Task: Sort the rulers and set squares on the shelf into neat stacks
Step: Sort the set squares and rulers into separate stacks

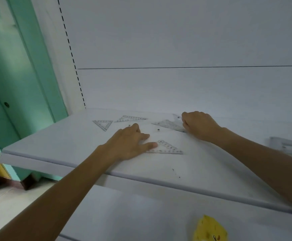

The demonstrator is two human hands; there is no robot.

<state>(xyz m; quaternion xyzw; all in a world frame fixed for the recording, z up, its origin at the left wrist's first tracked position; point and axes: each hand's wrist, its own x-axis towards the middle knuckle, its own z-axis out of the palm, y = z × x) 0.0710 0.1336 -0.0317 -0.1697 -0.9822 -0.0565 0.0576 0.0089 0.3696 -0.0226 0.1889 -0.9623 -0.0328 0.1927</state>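
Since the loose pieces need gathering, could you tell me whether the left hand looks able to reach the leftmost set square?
Probably yes: the leftmost set square lies flat on the shelf, just beyond and left of the left hand, with nothing between them.

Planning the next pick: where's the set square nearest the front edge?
Head view: the set square lies on the shelf, right of the left hand, whose thumb touches its left corner; the right hand grips a pile behind it.

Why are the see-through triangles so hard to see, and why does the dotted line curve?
Head view: soft, even light and the pale shelf hide the clear set squares; the wide lens bends the slotted post; the yellow thing at the bottom is blurry.
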